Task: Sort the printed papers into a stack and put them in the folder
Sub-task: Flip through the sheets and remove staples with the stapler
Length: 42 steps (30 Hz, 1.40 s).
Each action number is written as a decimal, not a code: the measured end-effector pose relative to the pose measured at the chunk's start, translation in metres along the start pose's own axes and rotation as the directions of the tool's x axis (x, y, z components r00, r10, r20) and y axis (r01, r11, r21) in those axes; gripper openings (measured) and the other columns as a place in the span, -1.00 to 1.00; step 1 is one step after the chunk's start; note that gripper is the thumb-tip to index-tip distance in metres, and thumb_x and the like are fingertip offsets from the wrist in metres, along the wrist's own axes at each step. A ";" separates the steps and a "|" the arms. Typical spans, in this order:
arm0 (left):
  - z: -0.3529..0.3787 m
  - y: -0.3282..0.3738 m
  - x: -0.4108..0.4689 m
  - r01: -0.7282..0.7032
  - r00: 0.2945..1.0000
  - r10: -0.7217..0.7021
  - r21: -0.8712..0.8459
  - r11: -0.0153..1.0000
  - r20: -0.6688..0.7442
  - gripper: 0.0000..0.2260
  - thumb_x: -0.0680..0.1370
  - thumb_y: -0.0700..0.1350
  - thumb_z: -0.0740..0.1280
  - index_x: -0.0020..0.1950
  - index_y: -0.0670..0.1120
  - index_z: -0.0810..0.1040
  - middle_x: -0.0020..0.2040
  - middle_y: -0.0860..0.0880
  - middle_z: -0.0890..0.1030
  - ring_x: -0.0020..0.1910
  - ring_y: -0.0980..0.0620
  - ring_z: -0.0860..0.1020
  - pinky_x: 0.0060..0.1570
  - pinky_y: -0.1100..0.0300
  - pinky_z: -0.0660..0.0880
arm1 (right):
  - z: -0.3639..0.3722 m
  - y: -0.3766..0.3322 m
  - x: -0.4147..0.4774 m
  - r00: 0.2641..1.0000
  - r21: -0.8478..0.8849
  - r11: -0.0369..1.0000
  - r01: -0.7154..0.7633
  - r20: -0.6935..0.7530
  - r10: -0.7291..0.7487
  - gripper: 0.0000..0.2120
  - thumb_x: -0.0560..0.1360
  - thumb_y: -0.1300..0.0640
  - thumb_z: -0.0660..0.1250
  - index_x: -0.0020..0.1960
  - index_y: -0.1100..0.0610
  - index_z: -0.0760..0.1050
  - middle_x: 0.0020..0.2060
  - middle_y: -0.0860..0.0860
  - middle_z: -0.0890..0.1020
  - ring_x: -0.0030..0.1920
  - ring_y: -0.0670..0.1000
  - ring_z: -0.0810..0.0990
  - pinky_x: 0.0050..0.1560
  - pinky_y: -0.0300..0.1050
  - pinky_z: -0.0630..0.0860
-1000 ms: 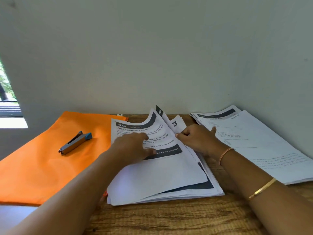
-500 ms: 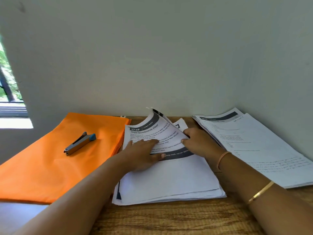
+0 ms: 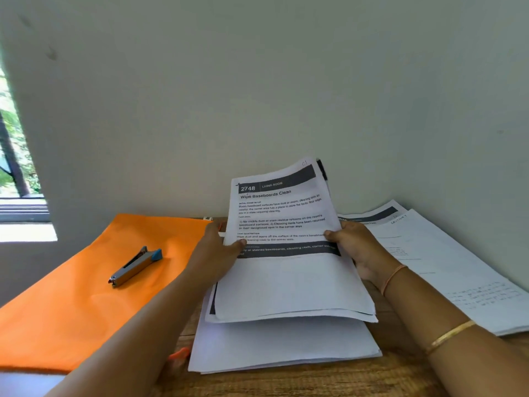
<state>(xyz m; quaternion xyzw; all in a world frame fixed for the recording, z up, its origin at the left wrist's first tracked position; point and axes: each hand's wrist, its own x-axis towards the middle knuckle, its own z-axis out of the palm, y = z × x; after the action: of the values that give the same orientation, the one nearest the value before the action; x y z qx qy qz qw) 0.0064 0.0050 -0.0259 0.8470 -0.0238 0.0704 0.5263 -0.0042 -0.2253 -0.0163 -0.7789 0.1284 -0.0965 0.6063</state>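
Note:
I hold a sheaf of printed papers [image 3: 286, 270] lifted and tilted up off the wooden table, its top sheet headed "2748 Wipe Baseboards Clean". My left hand [image 3: 217, 247] grips its left edge with the thumb on the page. My right hand [image 3: 355, 247] grips the right edge. Under the sheaf lies a flat stack of white papers [image 3: 283, 348]. A second spread of printed papers [image 3: 446, 262] lies to the right against the wall. The orange folder [image 3: 71, 305] lies flat to the left.
A grey and blue stapler [image 3: 136, 265] rests on the orange folder. The wall stands close behind the table and on the right. A window opening [image 3: 17, 167] is at far left. Bare wood [image 3: 315, 382] shows along the table's front edge.
Both hands have taken hold of the top sheets and raised them off the pile, so the printed page now stands tilted up toward me instead of being leafed through flat.

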 end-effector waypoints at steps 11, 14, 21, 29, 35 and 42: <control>-0.013 -0.003 0.006 0.032 0.998 -0.028 0.087 0.996 -0.050 -0.62 0.53 -0.14 0.36 0.32 -0.10 0.36 -0.01 -0.01 0.49 -0.28 0.17 0.43 -0.41 0.29 0.33 | 0.014 0.000 -0.009 0.993 0.079 0.997 0.009 0.114 -0.018 -0.85 0.56 0.26 0.26 0.09 0.19 0.55 -0.10 0.10 0.65 -0.12 0.11 0.62 -0.06 -0.06 0.57; -0.021 -0.005 0.009 0.021 0.996 -0.002 0.208 0.978 -0.094 -0.66 0.56 -0.15 0.30 0.32 -0.11 0.37 0.13 -0.10 0.53 -0.19 0.03 0.44 -0.35 0.20 0.34 | 0.017 0.001 -0.011 0.987 0.092 0.995 0.040 0.153 -0.054 -0.82 0.58 0.12 0.26 0.01 0.19 0.60 -0.12 0.09 0.69 -0.12 0.11 0.65 0.00 0.00 0.59; -0.043 -0.014 0.017 0.051 0.988 -0.012 0.249 0.967 -0.153 -0.80 0.58 -0.20 0.23 0.20 -0.12 0.37 0.03 -0.10 0.51 -0.06 -0.13 0.47 -0.08 0.03 0.46 | 0.006 0.005 -0.002 0.989 -0.175 0.978 0.116 -0.069 -0.130 -0.81 0.55 0.15 0.21 -0.13 0.21 0.54 -0.27 0.10 0.58 -0.28 0.02 0.50 -0.27 -0.16 0.40; -0.040 -0.014 0.017 0.054 0.991 -0.018 0.278 0.959 -0.131 -0.85 0.58 -0.20 0.22 0.14 -0.09 0.36 -0.03 -0.06 0.48 -0.07 -0.12 0.47 -0.11 0.06 0.45 | -0.002 0.009 0.000 0.984 -0.463 0.870 0.167 0.019 -0.178 -0.73 0.48 0.33 0.17 -0.01 0.11 0.60 -0.28 -0.07 0.54 -0.28 -0.08 0.46 -0.32 -0.23 0.32; -0.039 -0.015 0.017 0.044 0.992 -0.010 0.271 0.962 -0.124 -0.86 0.58 -0.20 0.23 0.13 -0.10 0.37 -0.03 -0.07 0.49 -0.08 -0.10 0.47 -0.12 0.07 0.43 | 0.001 0.011 0.001 0.989 -0.470 0.870 0.145 0.061 -0.132 -0.74 0.48 0.33 0.19 -0.03 0.22 0.64 -0.15 0.01 0.58 -0.24 -0.05 0.47 -0.29 -0.22 0.34; -0.037 -0.015 0.018 0.030 0.992 0.000 0.237 0.971 -0.126 -0.89 0.58 -0.20 0.22 0.08 -0.06 0.34 -0.08 -0.03 0.47 -0.11 -0.06 0.46 -0.15 0.10 0.41 | 0.003 0.018 0.006 0.996 -0.504 0.859 0.088 0.021 -0.090 -0.77 0.48 0.19 0.27 -0.26 0.34 0.46 -0.32 0.21 0.51 -0.27 0.12 0.50 -0.27 -0.07 0.40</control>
<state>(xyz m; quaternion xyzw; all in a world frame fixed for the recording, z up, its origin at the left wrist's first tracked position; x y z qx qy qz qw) 0.0229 0.0455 -0.0207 0.8982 0.0242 0.1214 0.4217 0.0008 -0.2289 -0.0345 -0.9151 0.1139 -0.0888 0.3765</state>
